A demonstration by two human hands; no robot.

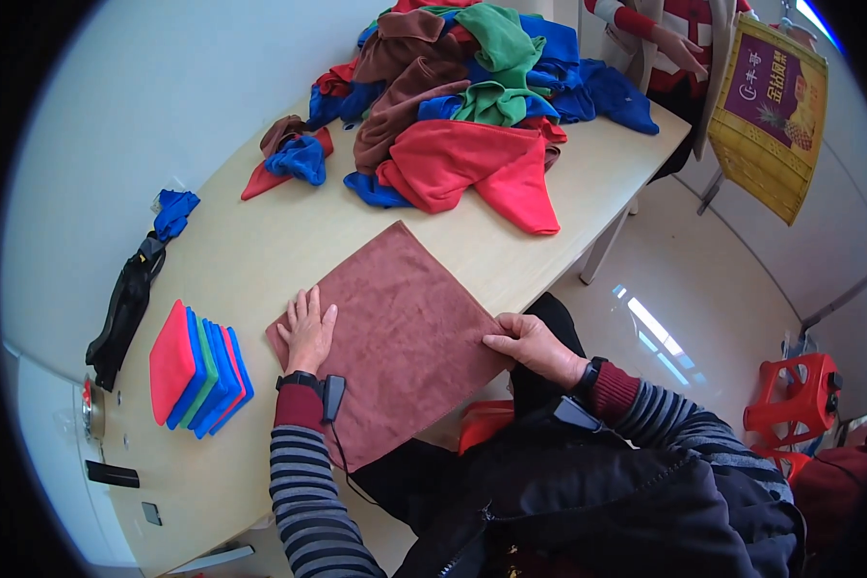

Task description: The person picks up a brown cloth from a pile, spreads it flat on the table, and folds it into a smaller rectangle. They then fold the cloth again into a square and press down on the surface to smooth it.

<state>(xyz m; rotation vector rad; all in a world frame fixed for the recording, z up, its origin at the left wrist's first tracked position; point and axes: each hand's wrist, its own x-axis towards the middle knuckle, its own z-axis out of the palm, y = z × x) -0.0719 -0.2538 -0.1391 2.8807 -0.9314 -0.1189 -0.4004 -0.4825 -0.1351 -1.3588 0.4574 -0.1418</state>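
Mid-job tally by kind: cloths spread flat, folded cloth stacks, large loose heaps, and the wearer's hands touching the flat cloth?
Flat brown cloth: 1
Folded stack: 1
Large loose heap: 1
Hands on it: 2, left hand and right hand
Total: 5

The place looks like a workroom, perhaps in an office, judging by the long pale surface (236,255) with its heap of coloured cloths (462,159) and folded stack (202,371), the plastic stool (815,397) and glossy floor (713,275).
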